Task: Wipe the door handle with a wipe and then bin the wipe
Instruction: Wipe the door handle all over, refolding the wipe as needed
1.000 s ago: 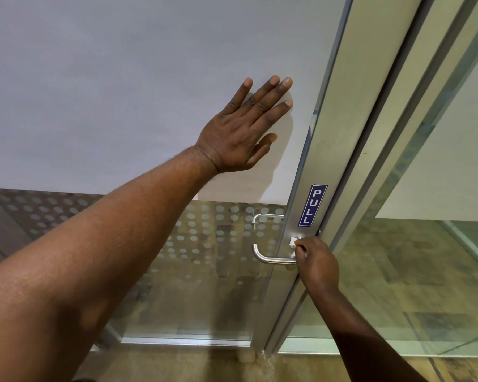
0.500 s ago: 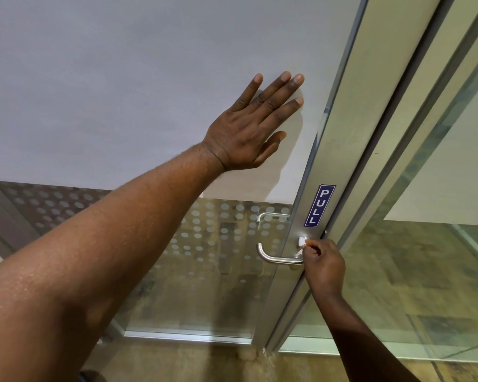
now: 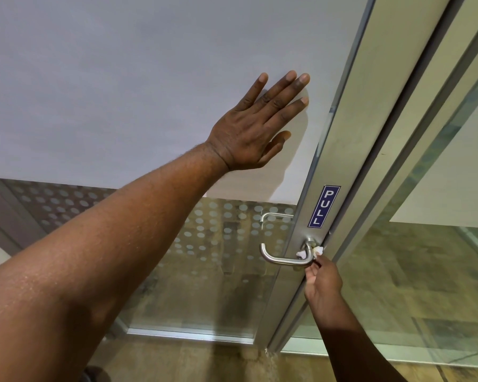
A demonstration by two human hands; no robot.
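Observation:
A brushed-metal lever door handle (image 3: 276, 259) sticks out from the aluminium door stile, below a blue PULL sticker (image 3: 324, 206). A small white wipe (image 3: 309, 253) is wrapped around the handle's neck, next to the stile. My right hand (image 3: 323, 285) pinches the wipe from below right, fingertips at the handle. My left hand (image 3: 255, 128) lies flat, fingers spread, on the frosted part of the glass door above the handle and holds nothing.
The glass door (image 3: 122, 78) is frosted above and clear with a dotted band below. A fixed glass panel (image 3: 439, 244) and metal frame (image 3: 392, 133) stand to the right. Tiled floor (image 3: 191, 362) shows beneath. No bin is in view.
My right hand has dropped slightly below the handle, and the wipe now sits around the handle's neck, showing on both sides. My left hand stays flat on the door.

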